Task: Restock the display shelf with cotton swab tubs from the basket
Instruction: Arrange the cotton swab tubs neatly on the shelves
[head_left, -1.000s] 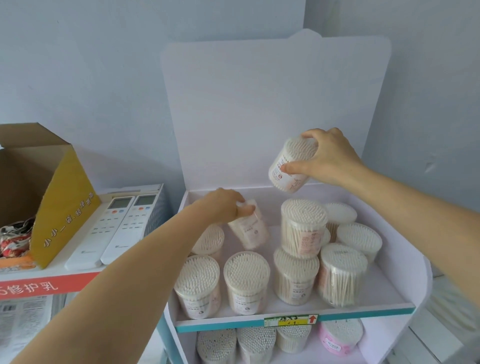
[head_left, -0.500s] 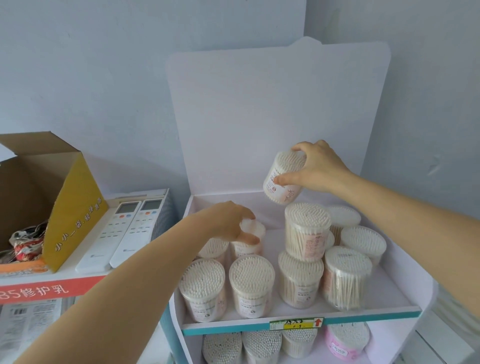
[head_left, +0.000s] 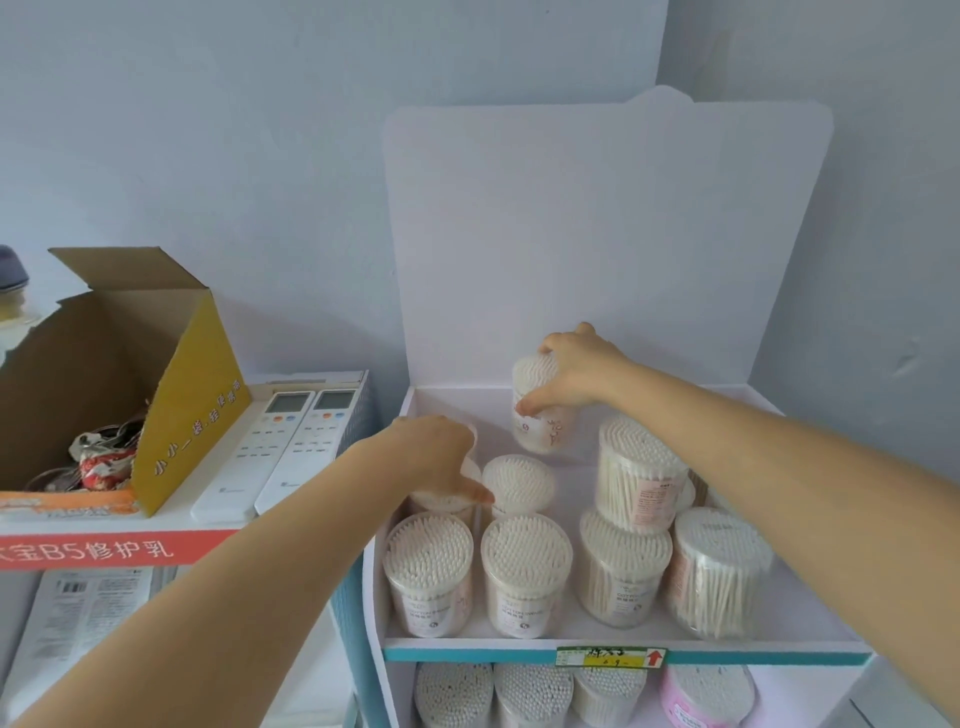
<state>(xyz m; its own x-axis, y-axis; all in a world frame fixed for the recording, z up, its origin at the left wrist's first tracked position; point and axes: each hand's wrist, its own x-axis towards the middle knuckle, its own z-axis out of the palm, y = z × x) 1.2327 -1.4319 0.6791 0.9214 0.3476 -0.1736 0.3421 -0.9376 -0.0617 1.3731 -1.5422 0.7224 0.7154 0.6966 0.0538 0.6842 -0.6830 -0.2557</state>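
I am gripping a cotton swab tub (head_left: 543, 421) in my right hand (head_left: 576, 371) over the display shelf (head_left: 810, 618), left hand (head_left: 431, 457) covering a back-left tub (head_left: 441, 501), grip I cannot tell

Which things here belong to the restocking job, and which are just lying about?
Job: display shelf; held tub in right hand; back-left tub beneath left hand; standing tubs.
Lying about: two remote controls; cardboard box; newspaper.

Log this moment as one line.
left hand: holds back-left tub | right hand: grip on tilted tub at shelf back
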